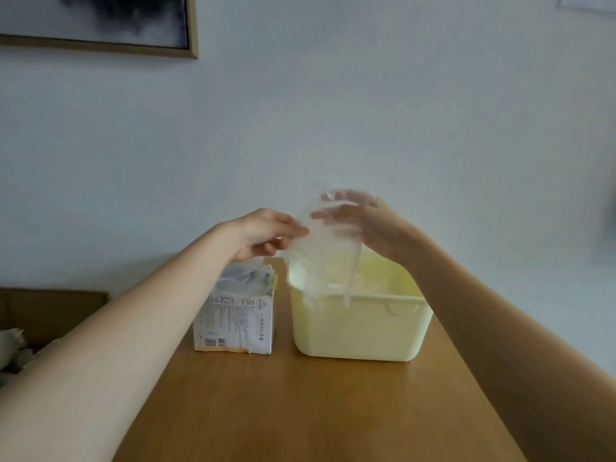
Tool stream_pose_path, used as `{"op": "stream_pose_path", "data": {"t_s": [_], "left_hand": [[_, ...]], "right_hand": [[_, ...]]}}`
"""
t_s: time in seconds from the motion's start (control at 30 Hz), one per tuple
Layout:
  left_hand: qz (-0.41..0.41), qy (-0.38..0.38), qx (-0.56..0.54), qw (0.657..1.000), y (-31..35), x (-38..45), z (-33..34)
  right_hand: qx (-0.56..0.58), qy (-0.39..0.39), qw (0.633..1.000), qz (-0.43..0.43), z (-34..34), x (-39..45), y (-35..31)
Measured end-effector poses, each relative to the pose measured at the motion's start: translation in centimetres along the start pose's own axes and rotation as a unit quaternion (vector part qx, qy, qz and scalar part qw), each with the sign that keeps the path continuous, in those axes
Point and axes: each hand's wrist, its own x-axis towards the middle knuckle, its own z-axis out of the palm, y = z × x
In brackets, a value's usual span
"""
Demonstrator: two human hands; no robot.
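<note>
**Two hands, one clear glove over the yellow bin**

Head view, the only one: two bare forearms reach out over one wooden desk (300, 411). The left hand (263, 233) pinches the edge of one clear plastic glove (320, 251) between thumb and fingers (295, 228), which are pressed together on the film. The right hand (366, 225) is at the glove's upper end; its fingers (336, 196) are gently bent and lie under the film, two of them showing through it. Blur hides whether they grip the film or only sit inside it.

The glove hangs in the air between the two hands, directly above the one pale yellow bin (360, 331). One thin strand of it dangles down to the bin's front rim. Pale crumpled material lies inside the bin, too blurred to count.

One white glove box (233, 325) stands upright just beside the bin, on its left, with clear film bunched out of its torn top. One framed picture (100, 25) hangs on the wall at upper left.
</note>
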Motion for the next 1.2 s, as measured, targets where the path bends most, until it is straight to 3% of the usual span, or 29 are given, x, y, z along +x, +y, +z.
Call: {"op": "stream_pose_path", "data": {"t_s": [0.07,0.13,0.3,0.4,0.57,0.7,0.83,0.9,0.97,1.03,1.1,1.13,1.2], "left_hand": [[0.009,0.054,0.099,0.994,0.2,-0.1,0.2],[0.029,0.085,0.132,0.987,0.5,-0.2,0.6],[0.039,0.024,-0.018,0.999,1.3,-1.1,1.4],[0.035,-0.007,-0.043,0.998,0.8,-1.3,1.4],[0.048,0.077,-0.118,0.989,-0.2,-0.4,-1.1],[0.020,0.159,0.114,0.980,-0.9,0.8,-2.3],[0.015,0.273,0.273,0.923,-2.0,2.5,-1.8],[0.073,0.330,0.319,0.885,-1.6,3.3,-0.8],[0.164,0.287,0.331,0.884,-1.0,3.9,1.7],[0.187,0.135,0.341,0.911,-1.0,4.3,4.9],[0.078,-0.046,0.386,0.918,-1.3,4.6,7.6],[0.005,-0.108,0.419,0.901,-1.6,4.8,8.5],[-0.070,-0.149,0.493,0.854,-2.2,5.4,9.3]], "right_hand": [[-0.102,0.064,0.993,0.006,-0.4,0.4,0.1],[-0.189,0.118,0.975,-0.004,-0.2,0.8,0.0],[-0.346,0.160,0.922,-0.072,2.0,2.0,-0.2],[-0.393,0.212,0.887,-0.118,2.7,2.1,-0.4],[-0.465,0.263,0.842,-0.077,0.2,1.5,0.7],[-0.455,0.290,0.842,0.027,-2.1,0.5,4.1],[-0.468,0.288,0.827,0.121,-4.4,-0.3,7.1],[-0.492,0.258,0.818,0.147,-5.4,-0.3,7.7],[-0.517,0.216,0.809,0.177,-5.8,-0.1,8.0],[-0.539,0.182,0.797,0.204,-5.6,0.0,8.0],[-0.572,0.169,0.772,0.218,-5.4,-0.2,8.0],[-0.593,0.165,0.757,0.219,-5.4,-0.4,8.0],[-0.633,0.148,0.730,0.211,-5.5,-0.9,8.0]]}}
